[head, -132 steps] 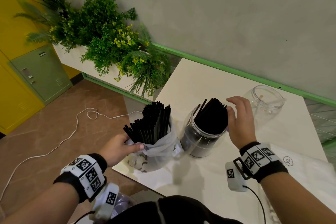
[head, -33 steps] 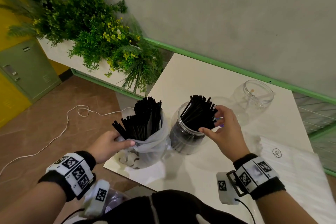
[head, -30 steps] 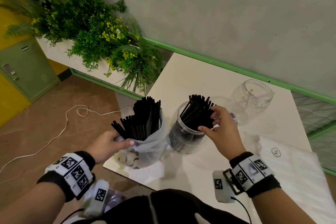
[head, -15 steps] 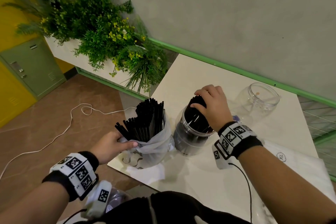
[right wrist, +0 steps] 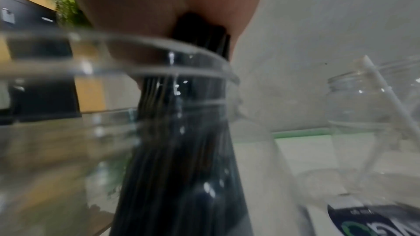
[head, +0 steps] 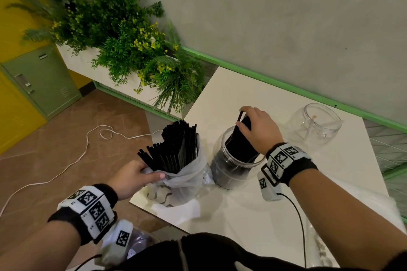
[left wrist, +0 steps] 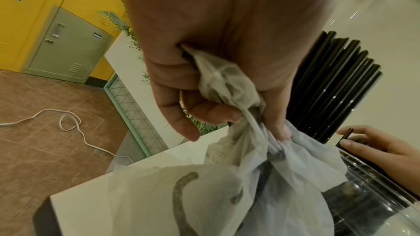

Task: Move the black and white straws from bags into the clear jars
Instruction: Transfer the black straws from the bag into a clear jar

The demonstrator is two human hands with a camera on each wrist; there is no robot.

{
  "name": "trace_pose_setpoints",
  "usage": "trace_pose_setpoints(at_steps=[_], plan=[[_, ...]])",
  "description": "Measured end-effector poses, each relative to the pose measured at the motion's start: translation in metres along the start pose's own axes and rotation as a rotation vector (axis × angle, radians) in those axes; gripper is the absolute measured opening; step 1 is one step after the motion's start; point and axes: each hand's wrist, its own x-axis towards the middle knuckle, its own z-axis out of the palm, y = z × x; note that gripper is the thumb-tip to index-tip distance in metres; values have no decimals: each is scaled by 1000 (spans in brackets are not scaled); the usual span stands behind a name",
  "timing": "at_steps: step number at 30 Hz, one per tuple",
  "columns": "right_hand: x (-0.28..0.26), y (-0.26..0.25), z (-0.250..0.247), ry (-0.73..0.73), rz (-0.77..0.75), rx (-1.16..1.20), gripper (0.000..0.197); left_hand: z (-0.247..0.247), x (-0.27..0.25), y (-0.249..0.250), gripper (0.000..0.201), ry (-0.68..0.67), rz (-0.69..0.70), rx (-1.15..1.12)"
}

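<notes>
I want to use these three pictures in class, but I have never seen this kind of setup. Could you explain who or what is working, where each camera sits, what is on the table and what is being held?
No machine here: a person works with bare hands and wears cameras. The wide picture comes from a head camera; the other two come from cameras strapped to each wrist, hence the patterned wristbands.

On the white table stand a plastic bag full of black straws, a clear jar partly filled with more, and a second clear jar holding a white straw.

The left hand grips the bag's gathered edge, as the left wrist view shows. The right hand grips the bundle of black straws standing in the nearer jar.
</notes>
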Motion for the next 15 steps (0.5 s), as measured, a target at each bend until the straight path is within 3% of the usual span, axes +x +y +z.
trace_pose_setpoints(at_steps=[2,7,11,15], plan=[[-1,3,-1,-8,-18,7,46,-1,2,-1,40,2,-5,-1],[-25,13,-9,204,-177,68,50,-1,2,1,36,-18,26,-3],[-39,22,-4,58,-391,-240,48,-2,4,-2,46,-8,-5,30],[-20,16,-5,-28,-374,-280,51,-2,3,-1,47,-9,0,49]])
